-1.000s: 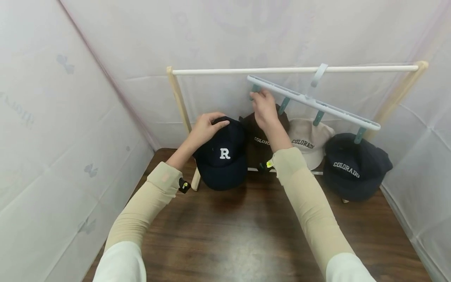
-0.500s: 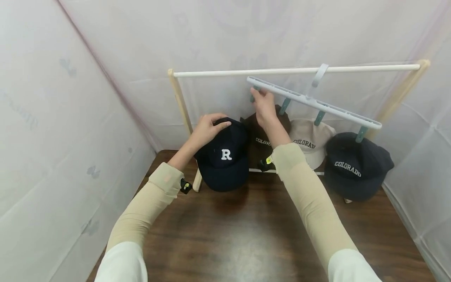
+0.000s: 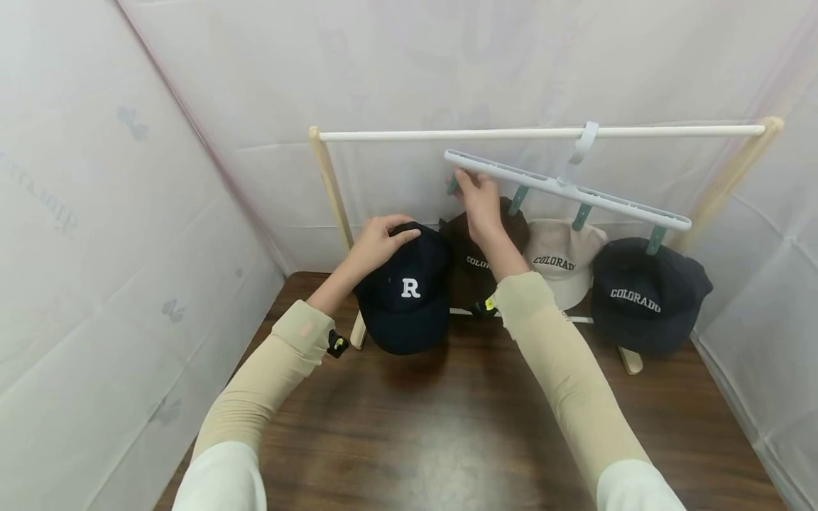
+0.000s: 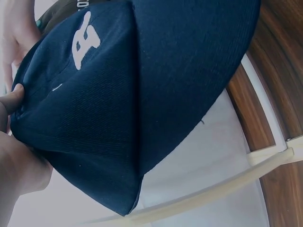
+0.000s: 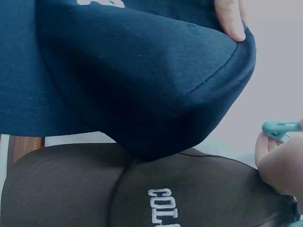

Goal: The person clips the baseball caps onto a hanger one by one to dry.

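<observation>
In the head view my left hand (image 3: pixel 373 248) pinches the crown of a navy baseball cap (image 3: pixel 405 323) with a white R, holding it brim-down. My right hand (image 3: pixel 481 206) grips the green clip (image 3: pixel 452 186) at the left end of a pale blue clip hanger (image 3: pixel 511 172). The hanger hooks over a white rail and tilts down to the right. From its other clips hang a brown cap (image 3: pixel 461 238), a beige cap (image 3: pixel 559 245) and a dark cap (image 3: pixel 658 284). The right wrist view shows the clip (image 5: pixel 284 126) apart from the navy cap (image 5: pixel 142 71).
The white rail (image 3: pixel 396 135) runs between wooden posts, the left post (image 3: pixel 329 177) just behind my left hand. A dark wood tabletop (image 3: pixel 409 426) lies below. Pale cloth walls (image 3: pixel 115 248) enclose the back and sides.
The hanger's left end has dropped a little along with my right hand, and its tilt has lessened. My left hand keeps its hold on the navy cap.
</observation>
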Action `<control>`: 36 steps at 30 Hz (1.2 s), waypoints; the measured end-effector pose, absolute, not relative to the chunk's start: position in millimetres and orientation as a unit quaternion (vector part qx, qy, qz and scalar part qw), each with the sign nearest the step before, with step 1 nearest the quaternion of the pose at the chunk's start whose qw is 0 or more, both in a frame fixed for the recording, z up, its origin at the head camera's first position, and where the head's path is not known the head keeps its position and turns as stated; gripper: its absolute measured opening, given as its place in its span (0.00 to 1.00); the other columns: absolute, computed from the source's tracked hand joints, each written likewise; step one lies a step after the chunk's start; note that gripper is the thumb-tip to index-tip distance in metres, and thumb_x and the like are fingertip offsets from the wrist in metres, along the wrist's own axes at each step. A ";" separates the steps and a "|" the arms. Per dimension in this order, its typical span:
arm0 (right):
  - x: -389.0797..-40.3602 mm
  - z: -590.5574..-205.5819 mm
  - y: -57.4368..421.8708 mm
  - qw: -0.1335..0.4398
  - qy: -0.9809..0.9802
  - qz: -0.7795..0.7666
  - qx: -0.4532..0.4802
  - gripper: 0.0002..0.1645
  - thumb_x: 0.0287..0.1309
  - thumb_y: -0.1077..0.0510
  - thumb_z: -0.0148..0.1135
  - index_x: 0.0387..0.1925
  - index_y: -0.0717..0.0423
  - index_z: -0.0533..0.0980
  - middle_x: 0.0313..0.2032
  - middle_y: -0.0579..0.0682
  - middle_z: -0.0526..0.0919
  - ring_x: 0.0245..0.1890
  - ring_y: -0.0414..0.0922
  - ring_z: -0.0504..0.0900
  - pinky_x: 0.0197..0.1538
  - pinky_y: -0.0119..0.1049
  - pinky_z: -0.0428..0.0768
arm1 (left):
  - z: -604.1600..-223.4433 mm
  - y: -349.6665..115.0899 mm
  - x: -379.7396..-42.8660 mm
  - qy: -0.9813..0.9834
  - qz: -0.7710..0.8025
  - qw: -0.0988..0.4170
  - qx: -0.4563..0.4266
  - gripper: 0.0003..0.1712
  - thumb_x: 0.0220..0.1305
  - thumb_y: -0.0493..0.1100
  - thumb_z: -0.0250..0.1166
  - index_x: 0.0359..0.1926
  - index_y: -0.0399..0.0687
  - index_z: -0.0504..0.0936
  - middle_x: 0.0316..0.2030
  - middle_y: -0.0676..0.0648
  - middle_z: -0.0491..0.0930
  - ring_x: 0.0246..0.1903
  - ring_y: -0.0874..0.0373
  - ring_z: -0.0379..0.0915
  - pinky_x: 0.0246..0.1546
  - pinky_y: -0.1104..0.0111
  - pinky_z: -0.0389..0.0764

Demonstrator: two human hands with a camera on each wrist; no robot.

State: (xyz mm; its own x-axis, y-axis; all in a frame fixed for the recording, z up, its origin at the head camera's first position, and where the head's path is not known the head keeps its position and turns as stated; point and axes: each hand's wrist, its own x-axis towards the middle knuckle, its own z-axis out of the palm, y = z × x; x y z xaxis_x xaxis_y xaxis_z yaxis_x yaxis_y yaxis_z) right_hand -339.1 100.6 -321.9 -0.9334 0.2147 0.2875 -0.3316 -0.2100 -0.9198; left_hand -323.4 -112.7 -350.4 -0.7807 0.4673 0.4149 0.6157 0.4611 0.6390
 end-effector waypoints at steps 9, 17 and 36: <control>-327.9 -334.9 107.8 0.181 -0.629 0.751 0.088 0.23 0.72 0.54 0.61 0.62 0.63 0.74 0.58 0.63 0.79 0.56 0.51 0.81 0.61 0.37 0.77 | -348.7 -105.0 -323.2 -0.850 -0.408 0.091 -0.321 0.13 0.71 0.46 0.66 0.50 0.45 0.88 0.48 0.46 0.87 0.52 0.54 0.81 0.56 0.59 0.78; -317.2 -346.6 116.7 0.150 -0.675 0.715 0.098 0.29 0.70 0.50 0.64 0.65 0.61 0.73 0.59 0.58 0.80 0.59 0.49 0.81 0.63 0.36 0.76 | -351.3 -99.2 -321.7 -0.850 -0.408 0.090 -0.320 0.12 0.71 0.46 0.67 0.49 0.45 0.88 0.47 0.46 0.87 0.52 0.54 0.82 0.56 0.59 0.78; -303.1 -355.9 119.3 0.125 -0.711 0.683 0.112 0.26 0.69 0.51 0.65 0.61 0.63 0.76 0.58 0.59 0.80 0.58 0.51 0.81 0.65 0.42 0.74 | -356.6 -93.4 -320.0 -0.854 -0.406 0.089 -0.314 0.12 0.70 0.45 0.67 0.48 0.44 0.88 0.46 0.46 0.88 0.51 0.54 0.82 0.56 0.59 0.78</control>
